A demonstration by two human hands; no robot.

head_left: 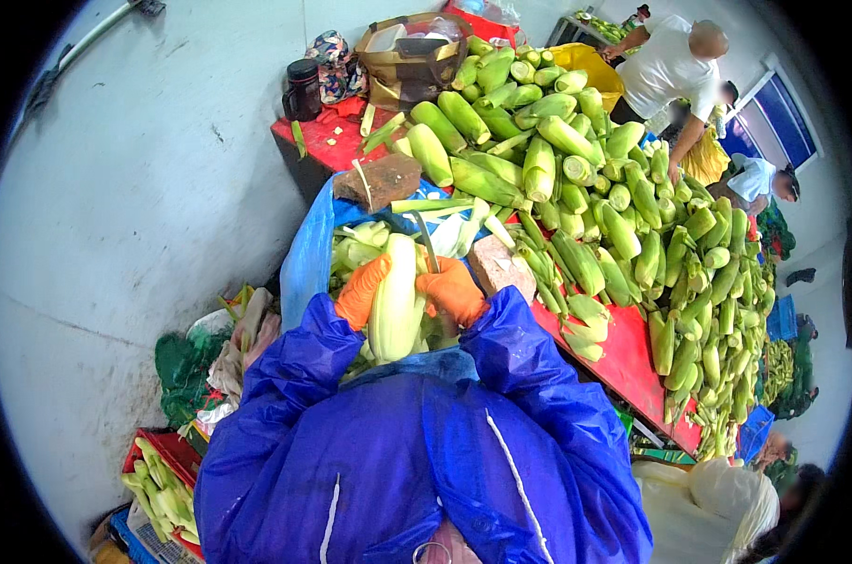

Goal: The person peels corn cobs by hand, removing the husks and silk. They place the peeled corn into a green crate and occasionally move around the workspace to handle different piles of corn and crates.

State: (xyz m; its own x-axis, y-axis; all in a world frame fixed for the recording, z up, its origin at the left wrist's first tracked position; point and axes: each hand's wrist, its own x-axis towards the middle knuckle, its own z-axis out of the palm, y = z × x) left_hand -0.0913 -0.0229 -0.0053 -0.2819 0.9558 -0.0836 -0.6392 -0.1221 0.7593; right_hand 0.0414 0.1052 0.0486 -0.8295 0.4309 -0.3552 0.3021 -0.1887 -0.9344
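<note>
My left hand (360, 291), in an orange glove, is closed on a pale, partly peeled corn ear (393, 301) held upright before me. Just right of it, my right hand (454, 293), also gloved orange, grips a thin curved knife (428, 240) with its blade pointing up. Both hands are over a blue plastic-lined container (305, 244) of loose green husks (355, 250). A brown brick (377, 183) lies at its back, and a paler brick (501, 265) sits right of my right hand.
A large pile of green corn (567, 141) covers much of a red table (642, 357). A bag (407, 61) and dark jar (302, 89) stand at the back. A person in white (670, 75) and others work along the right. A red crate (153, 479) of corn is at lower left.
</note>
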